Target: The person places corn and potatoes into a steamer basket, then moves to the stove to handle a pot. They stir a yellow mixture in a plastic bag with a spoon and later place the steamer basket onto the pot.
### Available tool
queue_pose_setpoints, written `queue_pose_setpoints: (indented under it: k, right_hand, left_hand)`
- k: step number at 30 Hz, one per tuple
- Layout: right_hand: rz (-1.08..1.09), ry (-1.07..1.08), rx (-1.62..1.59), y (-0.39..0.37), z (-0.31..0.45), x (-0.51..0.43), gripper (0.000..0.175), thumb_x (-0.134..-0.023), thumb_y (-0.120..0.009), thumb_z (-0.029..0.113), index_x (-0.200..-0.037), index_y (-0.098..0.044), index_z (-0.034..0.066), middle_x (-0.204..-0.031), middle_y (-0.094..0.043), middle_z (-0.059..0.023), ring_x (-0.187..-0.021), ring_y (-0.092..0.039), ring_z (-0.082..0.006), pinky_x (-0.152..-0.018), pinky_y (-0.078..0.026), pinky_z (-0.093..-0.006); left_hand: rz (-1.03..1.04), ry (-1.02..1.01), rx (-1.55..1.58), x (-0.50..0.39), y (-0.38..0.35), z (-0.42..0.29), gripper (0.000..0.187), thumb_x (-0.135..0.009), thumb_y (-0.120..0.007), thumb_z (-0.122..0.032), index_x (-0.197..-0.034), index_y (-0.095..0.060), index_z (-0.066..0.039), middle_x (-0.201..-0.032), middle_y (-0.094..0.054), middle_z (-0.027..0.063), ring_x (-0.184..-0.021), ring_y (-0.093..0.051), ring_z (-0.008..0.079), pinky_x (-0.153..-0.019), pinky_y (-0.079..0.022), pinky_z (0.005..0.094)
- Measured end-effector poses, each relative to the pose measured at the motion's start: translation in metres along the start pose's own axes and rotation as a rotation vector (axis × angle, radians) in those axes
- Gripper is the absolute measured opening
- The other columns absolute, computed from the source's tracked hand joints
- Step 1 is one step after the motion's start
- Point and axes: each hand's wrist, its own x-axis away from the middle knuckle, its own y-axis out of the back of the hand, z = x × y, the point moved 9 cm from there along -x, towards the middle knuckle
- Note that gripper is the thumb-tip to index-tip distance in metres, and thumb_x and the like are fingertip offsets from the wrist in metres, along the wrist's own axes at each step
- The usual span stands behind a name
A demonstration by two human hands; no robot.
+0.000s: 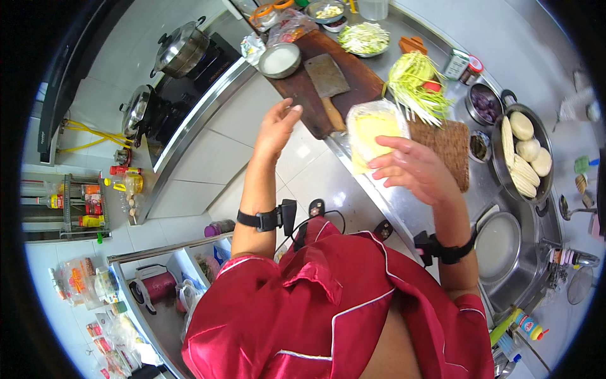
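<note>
My left hand (pixel 275 131) is raised over the floor, beside the near end of a dark wooden cutting board (pixel 357 61). Its fingers are slightly bent and hold nothing. My right hand (pixel 416 166) has its fingers apart, overlapping a stack of yellow sheets in clear plastic wrapping (pixel 376 125) at the counter's edge; contact cannot be judged. On the board lies a cleaver (pixel 327 76), its wooden handle towards me. A metal bowl of white contents (pixel 279 61) stands at the board's left edge. Beyond the yellow sheets is a heap of yellow-green stalks (pixel 419 85).
A brown woven mat (pixel 442 151) lies right of the yellow sheets. Further right are a pan with peeled corn and round pale pieces (pixel 523 151), a bowl of purple fruit (pixel 484 104) and a sink (pixel 513 289). Lidded pots (pixel 182 49) stand on the stove at left.
</note>
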Motion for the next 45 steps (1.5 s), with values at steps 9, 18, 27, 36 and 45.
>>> queue_pose_setpoints:
  k: [9,18,27,36,45]
  right_hand:
    - [-0.354,0.128,-0.454,-0.057,-0.085,-0.306,0.053,-0.086,-0.065,0.032,-0.121,-0.041,0.0008,-0.116,-0.051,-0.0226,-0.091,-0.061,-0.0283,-0.074,-0.051,-0.0357]
    - [-0.656,0.066,-0.275,0.018,-0.092,-0.444,0.051,-0.089,-0.06,0.024,-0.124,-0.034,-0.0017,-0.101,-0.049,-0.0186,-0.08,-0.065,-0.0295,-0.062,-0.056,-0.0359]
    - [-0.724,0.093,-0.242,0.016,-0.081,-0.448,0.031,-0.085,-0.051,0.009,-0.112,-0.041,-0.0018,-0.084,-0.061,-0.018,-0.067,-0.067,-0.0267,-0.049,-0.057,-0.0279]
    - [-0.803,0.1,-0.155,0.009,-0.062,-0.435,0.036,-0.078,-0.047,0.005,-0.113,-0.043,-0.0034,-0.086,-0.062,-0.0181,-0.06,-0.066,-0.0253,-0.047,-0.056,-0.0261]
    - [-0.735,0.026,-0.012,-0.052,-0.012,-0.451,0.04,-0.078,-0.043,0.005,-0.116,-0.041,-0.0064,-0.085,-0.062,-0.0187,-0.054,-0.064,-0.0233,-0.044,-0.055,-0.026]
  left_hand:
    - [-0.341,0.022,0.037,-0.051,0.282,0.074,0.061,-0.087,-0.063,-0.028,-0.134,-0.04,0.004,-0.12,-0.056,0.0143,-0.097,-0.059,0.0171,-0.078,-0.047,0.0316]
    - [-0.432,-0.255,-0.151,-0.2,0.475,-0.026,0.056,-0.082,-0.067,-0.031,-0.12,-0.052,0.007,-0.084,-0.061,0.0066,-0.069,-0.057,0.0107,-0.056,-0.045,0.0235]
    - [-0.379,0.081,-0.428,-0.397,0.577,-0.045,0.043,-0.08,-0.067,-0.041,-0.08,-0.059,0.002,-0.064,-0.055,0.0064,-0.052,-0.057,0.0176,-0.042,-0.043,0.0307]
    - [-0.37,0.136,-0.884,-0.501,0.646,-0.059,0.075,-0.072,-0.064,-0.064,-0.092,-0.06,0.008,-0.066,-0.059,0.0124,-0.052,-0.059,0.0193,-0.045,-0.046,0.0341]
    - [-0.067,0.057,-0.797,-0.568,0.633,-0.049,0.095,-0.065,-0.073,-0.06,-0.133,-0.043,-0.001,-0.076,-0.062,0.0148,-0.065,-0.062,0.0212,-0.058,-0.05,0.0343]
